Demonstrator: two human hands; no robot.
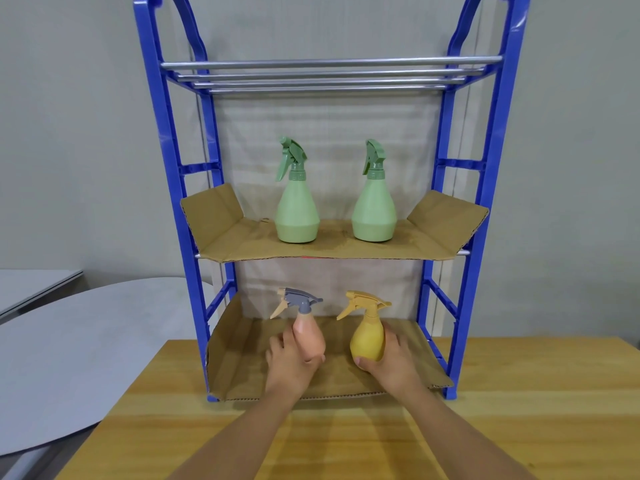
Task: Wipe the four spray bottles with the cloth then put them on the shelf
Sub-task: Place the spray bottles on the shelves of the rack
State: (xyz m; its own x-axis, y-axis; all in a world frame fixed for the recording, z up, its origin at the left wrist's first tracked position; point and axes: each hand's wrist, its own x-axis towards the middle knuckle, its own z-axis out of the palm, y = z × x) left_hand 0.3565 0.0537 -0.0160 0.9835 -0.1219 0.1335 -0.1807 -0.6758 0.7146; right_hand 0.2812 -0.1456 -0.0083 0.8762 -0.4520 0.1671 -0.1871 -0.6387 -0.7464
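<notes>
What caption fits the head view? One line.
Both hands set the pink bottle and yellow bottle on the shelf's bottom tier.

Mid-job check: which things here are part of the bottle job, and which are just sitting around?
Part of the job:
- two green bottles, middle tier
- pink bottle in left hand
- yellow bottle in right hand
- blue shelf

Just about:
- wooden table
- round grey table

No cloth in view.

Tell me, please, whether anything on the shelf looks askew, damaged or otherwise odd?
Nothing is spilled or toppled. The middle cardboard liner bends up at both ends and shows darker blotches near the two upright green bottles. The pink bottle leans in the left hand.
</notes>
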